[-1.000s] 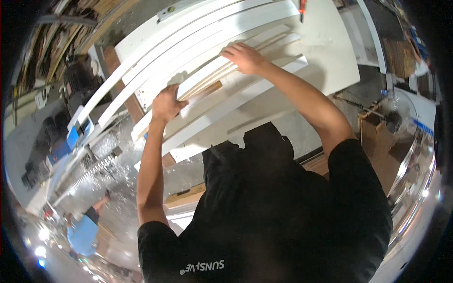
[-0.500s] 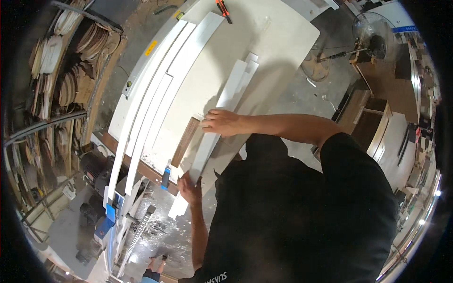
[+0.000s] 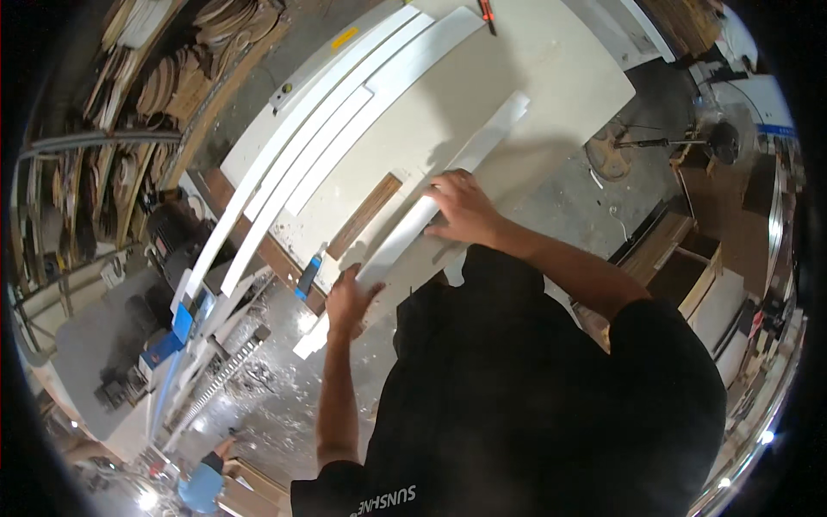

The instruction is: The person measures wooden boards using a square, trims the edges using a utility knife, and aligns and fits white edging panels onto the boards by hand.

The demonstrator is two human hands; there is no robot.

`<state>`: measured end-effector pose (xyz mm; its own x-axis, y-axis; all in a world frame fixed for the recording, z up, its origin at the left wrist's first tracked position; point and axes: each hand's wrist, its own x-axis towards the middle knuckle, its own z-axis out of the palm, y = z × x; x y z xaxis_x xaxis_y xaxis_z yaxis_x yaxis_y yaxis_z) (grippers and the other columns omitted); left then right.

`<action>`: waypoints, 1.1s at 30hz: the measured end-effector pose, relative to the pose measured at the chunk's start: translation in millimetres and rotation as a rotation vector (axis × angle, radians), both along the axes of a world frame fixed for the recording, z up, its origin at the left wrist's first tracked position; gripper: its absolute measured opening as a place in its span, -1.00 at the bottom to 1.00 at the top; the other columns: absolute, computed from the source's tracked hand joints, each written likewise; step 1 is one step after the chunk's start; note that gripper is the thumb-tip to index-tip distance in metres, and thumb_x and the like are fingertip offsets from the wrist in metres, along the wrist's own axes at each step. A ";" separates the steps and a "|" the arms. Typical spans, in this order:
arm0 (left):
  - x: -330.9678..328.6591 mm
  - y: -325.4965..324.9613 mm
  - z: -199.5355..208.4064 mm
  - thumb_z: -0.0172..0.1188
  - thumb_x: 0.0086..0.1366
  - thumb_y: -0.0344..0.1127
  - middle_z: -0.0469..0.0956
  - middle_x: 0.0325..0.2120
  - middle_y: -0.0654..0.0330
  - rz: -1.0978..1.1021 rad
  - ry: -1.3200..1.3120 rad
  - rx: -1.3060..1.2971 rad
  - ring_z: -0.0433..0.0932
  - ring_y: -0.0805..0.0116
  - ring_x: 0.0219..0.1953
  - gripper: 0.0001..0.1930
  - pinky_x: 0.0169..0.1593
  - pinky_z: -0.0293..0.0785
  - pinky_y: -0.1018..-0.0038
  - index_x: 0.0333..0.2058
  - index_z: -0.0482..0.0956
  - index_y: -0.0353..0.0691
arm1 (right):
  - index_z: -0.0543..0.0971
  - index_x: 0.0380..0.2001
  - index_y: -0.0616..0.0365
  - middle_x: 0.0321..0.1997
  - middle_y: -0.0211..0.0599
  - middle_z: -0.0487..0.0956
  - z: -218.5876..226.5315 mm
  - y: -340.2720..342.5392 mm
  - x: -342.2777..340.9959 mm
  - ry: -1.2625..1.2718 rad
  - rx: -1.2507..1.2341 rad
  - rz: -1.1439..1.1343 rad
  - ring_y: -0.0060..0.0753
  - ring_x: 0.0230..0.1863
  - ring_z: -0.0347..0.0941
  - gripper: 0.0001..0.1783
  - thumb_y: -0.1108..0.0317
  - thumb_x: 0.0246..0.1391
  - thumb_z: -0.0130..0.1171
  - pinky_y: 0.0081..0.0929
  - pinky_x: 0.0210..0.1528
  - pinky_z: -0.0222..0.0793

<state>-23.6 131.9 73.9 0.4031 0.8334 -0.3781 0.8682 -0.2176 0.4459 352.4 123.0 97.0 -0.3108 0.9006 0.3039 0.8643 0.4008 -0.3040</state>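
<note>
A long white strip (image 3: pixel 401 233), perhaps several stacked together, lies slantwise across the pale tabletop (image 3: pixel 551 77). My left hand (image 3: pixel 347 300) is closed around its near end, which sticks out past the table edge. My right hand (image 3: pixel 461 207) grips it near the middle, fingers over the top and thumb on the side nearest me. Beside the strip lies a short brown wooden piece (image 3: pixel 366 215). A blue-handled tool (image 3: pixel 308 277) rests at the table's edge, close to my left hand.
Longer white strips (image 3: pixel 345 112) lie along the table's left side, overhanging the near edge. An orange-and-black cutter (image 3: pixel 488 15) is at the far end. Shelves of wooden pieces (image 3: pixel 185 86) stand left, a floor fan (image 3: pixel 719 142) right. Another person's blue sleeve (image 3: pixel 200 487) shows lower left.
The view has shifted, so the table sits further right. The strips' stepped far ends now look closer to even. My right hand has turned, its fingers now over the top.
</note>
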 end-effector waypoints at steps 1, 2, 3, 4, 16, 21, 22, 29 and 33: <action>-9.5 7.3 -5.9 0.53 0.28 0.13 0.70 0.12 -0.11 0.037 -0.016 -0.156 0.66 -0.15 0.19 -0.28 0.22 0.59 0.05 0.24 0.59 -0.24 | 0.59 0.13 0.11 0.07 -0.27 0.62 -1.0 -22.1 -8.0 0.104 -0.164 -0.148 -0.18 0.20 0.55 -0.28 0.07 -0.07 0.64 -0.23 0.32 0.42; -14.3 16.9 -8.6 0.49 0.32 0.17 0.67 0.18 -0.16 0.065 -0.070 -0.273 0.63 -0.13 0.25 -0.24 0.27 0.56 0.07 0.28 0.57 -0.27 | 0.56 0.20 0.16 0.16 -0.21 0.60 -4.6 -40.4 -16.6 0.203 -0.328 -0.301 -0.18 0.26 0.53 -0.15 -0.02 -0.08 0.68 -0.22 0.35 0.42; -20.9 27.7 -10.6 0.44 0.36 0.22 0.63 0.24 -0.21 0.096 -0.127 -0.388 0.60 -0.12 0.31 -0.21 0.32 0.54 0.09 0.33 0.55 -0.29 | 0.56 0.20 0.16 0.16 -0.21 0.60 -18.3 -55.4 -29.3 0.196 -0.334 -0.283 -0.18 0.26 0.53 -0.15 -0.02 -0.08 0.68 -0.22 0.35 0.42; -46.3 28.0 -30.5 0.41 0.39 0.23 0.64 0.23 -0.21 0.032 -0.085 -0.435 0.62 -0.08 0.30 -0.18 0.35 0.52 0.14 0.39 0.51 -0.28 | 0.54 0.25 0.15 0.19 -0.27 0.61 -41.5 -66.4 -51.1 0.663 -0.789 -0.393 -0.26 0.32 0.49 -0.17 -0.03 0.02 0.65 -0.20 0.38 0.41; -38.7 78.1 -26.2 0.44 0.33 -0.08 0.67 0.15 -0.07 -0.056 -0.246 -0.925 0.63 0.16 0.13 -0.25 0.25 0.49 0.28 0.38 0.50 -0.42 | 0.42 0.37 0.23 0.30 -0.25 0.52 -92.4 -48.3 -208.7 2.074 -1.157 -0.691 -0.31 0.37 0.43 -0.17 0.08 0.20 0.56 -0.29 0.44 0.36; -28.8 75.2 -9.4 0.37 0.31 -0.03 0.68 0.08 -0.01 -0.018 -0.381 -1.023 0.61 0.20 0.09 -0.26 0.23 0.46 0.33 0.32 0.53 -0.47 | 0.33 0.35 0.33 0.19 -0.04 0.57 -67.2 -44.4 -194.2 2.169 -0.751 -0.793 -0.17 0.26 0.51 -0.12 0.22 0.11 0.59 -0.17 0.31 0.48; -14.1 75.5 11.1 0.35 0.28 0.07 0.67 0.10 -0.01 0.002 -0.365 -1.078 0.60 0.17 0.11 -0.17 0.25 0.46 0.31 0.33 0.51 -0.50 | 0.33 0.35 0.33 0.19 -0.04 0.57 -58.1 -44.3 -188.7 2.175 -0.718 -0.809 -0.17 0.26 0.51 -0.12 0.22 0.11 0.59 -0.17 0.31 0.48; -11.1 70.4 12.2 0.62 0.02 0.09 0.55 0.26 0.12 0.082 -0.791 -1.029 0.47 0.21 0.32 0.11 0.45 0.29 0.26 0.45 0.38 -0.42 | 0.08 0.55 0.30 0.39 0.00 0.40 40.9 -3.8 -156.7 1.928 -0.527 -0.588 -0.13 0.42 0.35 0.21 0.34 -0.02 0.66 -0.13 0.50 0.29; 30.7 92.8 53.8 0.67 -0.03 0.10 0.49 0.33 0.10 0.091 -0.918 -0.778 0.45 0.21 0.33 0.15 0.38 0.35 0.29 0.44 0.35 -0.41 | 0.09 0.52 0.44 0.38 0.33 0.29 89.5 44.5 -127.3 1.060 -0.107 -0.456 0.31 0.46 0.21 0.39 0.12 -0.24 0.73 0.13 0.52 0.14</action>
